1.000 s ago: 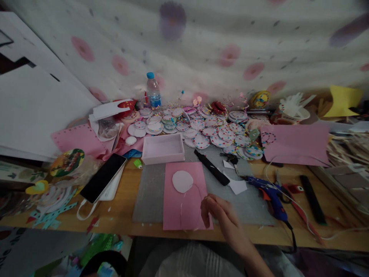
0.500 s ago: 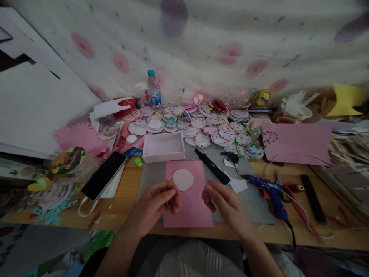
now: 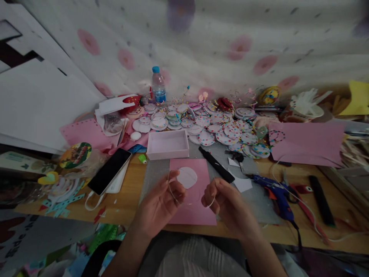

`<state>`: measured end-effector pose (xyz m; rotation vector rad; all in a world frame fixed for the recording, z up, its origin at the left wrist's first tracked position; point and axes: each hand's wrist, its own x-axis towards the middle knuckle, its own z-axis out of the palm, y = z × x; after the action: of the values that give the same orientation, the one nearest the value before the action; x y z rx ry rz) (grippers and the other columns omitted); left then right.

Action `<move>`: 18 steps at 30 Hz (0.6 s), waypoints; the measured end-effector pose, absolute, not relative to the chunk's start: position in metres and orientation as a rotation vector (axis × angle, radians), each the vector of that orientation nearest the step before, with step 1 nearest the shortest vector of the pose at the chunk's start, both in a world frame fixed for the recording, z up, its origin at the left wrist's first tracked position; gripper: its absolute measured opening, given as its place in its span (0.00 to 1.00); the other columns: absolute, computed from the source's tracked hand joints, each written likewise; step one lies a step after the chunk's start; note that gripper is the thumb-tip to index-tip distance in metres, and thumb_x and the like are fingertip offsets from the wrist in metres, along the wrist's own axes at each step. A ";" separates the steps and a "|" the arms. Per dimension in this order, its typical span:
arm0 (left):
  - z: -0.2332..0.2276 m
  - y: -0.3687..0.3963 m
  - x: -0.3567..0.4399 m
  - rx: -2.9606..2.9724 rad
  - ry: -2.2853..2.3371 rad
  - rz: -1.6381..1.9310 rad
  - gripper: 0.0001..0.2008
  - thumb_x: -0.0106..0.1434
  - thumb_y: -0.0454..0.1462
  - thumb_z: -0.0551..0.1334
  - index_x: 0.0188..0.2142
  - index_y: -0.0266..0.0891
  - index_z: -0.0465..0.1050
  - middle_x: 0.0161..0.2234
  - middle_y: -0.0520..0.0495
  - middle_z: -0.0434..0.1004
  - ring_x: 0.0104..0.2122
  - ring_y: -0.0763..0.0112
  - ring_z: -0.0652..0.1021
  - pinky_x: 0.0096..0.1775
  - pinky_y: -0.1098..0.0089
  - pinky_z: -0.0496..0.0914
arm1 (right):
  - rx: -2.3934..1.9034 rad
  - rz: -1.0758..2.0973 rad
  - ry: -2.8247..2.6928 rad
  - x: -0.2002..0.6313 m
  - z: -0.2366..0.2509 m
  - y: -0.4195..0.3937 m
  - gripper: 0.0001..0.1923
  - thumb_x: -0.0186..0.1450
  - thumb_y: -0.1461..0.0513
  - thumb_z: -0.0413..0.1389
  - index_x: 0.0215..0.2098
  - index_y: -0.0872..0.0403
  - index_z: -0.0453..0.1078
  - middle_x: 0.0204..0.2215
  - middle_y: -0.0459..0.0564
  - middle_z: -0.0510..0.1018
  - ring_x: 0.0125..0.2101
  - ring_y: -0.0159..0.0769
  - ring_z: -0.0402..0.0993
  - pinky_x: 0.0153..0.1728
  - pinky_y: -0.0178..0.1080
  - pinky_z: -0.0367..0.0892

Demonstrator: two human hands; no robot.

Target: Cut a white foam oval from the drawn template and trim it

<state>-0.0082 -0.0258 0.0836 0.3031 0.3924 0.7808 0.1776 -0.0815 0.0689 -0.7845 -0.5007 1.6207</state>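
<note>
Above the front of the pink card (image 3: 198,211), my left hand (image 3: 161,202) is half curled, its fingers around a thin pale string (image 3: 170,187). A short curved bit of string also shows at the fingertips of my right hand (image 3: 223,198), which is closed in a pinch. Whether both bits are one piece, I cannot tell. Between and beyond the hands, a white paper disc (image 3: 187,177) lies flat on the card, with a fine line across it. The hands are apart from each other.
Behind the card stands an open white box (image 3: 168,145), with many decorated discs (image 3: 207,136) piled beyond it. To the right are a black pen-like tool (image 3: 216,164) and a blue glue gun (image 3: 271,188) with its cord. A phone (image 3: 111,171) lies left; a water bottle (image 3: 158,86) stands behind.
My left hand has turned and its fingers have opened somewhat, showing the string's curve. String now shows at my right fingertips. The whole view has shifted slightly.
</note>
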 end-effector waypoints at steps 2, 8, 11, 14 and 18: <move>0.084 -0.029 -0.005 0.426 0.330 0.804 0.17 0.62 0.39 0.64 0.51 0.41 0.72 0.34 0.48 0.79 0.38 0.71 0.78 0.45 0.71 0.70 | -0.766 1.649 -0.459 0.175 0.069 -0.082 0.13 0.67 0.57 0.53 0.27 0.55 0.69 0.17 0.41 0.67 0.19 0.26 0.61 0.31 0.33 0.64; 0.081 -0.035 -0.002 0.975 0.408 0.855 0.22 0.57 0.40 0.69 0.51 0.46 0.71 0.35 0.49 0.77 0.37 0.71 0.76 0.42 0.72 0.68 | -0.764 1.730 -0.309 0.168 0.071 -0.084 0.12 0.66 0.56 0.55 0.28 0.54 0.69 0.18 0.41 0.69 0.18 0.24 0.61 0.26 0.30 0.61; 0.081 -0.036 -0.004 1.175 0.645 0.833 0.05 0.59 0.37 0.67 0.36 0.42 0.77 0.31 0.51 0.76 0.34 0.74 0.75 0.39 0.74 0.67 | -0.749 1.732 -0.268 0.166 0.072 -0.086 0.12 0.66 0.57 0.56 0.28 0.55 0.69 0.19 0.42 0.71 0.17 0.23 0.60 0.28 0.31 0.62; 0.081 -0.036 -0.007 1.229 0.789 0.784 0.04 0.60 0.38 0.66 0.32 0.40 0.77 0.30 0.49 0.76 0.33 0.72 0.75 0.37 0.73 0.67 | -0.711 1.671 -0.206 0.168 0.073 -0.087 0.10 0.65 0.58 0.57 0.28 0.54 0.70 0.19 0.41 0.70 0.17 0.23 0.57 0.30 0.32 0.63; 0.073 -0.034 -0.012 1.152 0.914 0.898 0.07 0.61 0.41 0.65 0.32 0.39 0.76 0.28 0.51 0.74 0.31 0.73 0.74 0.37 0.73 0.67 | -0.647 1.614 -0.126 0.175 0.071 -0.087 0.08 0.63 0.59 0.59 0.28 0.53 0.71 0.18 0.39 0.68 0.16 0.22 0.56 0.29 0.31 0.64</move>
<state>-0.0119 -0.0337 0.0733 1.1517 0.9138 0.8979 0.1753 -0.0867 0.0708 -0.6472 -0.1265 1.6139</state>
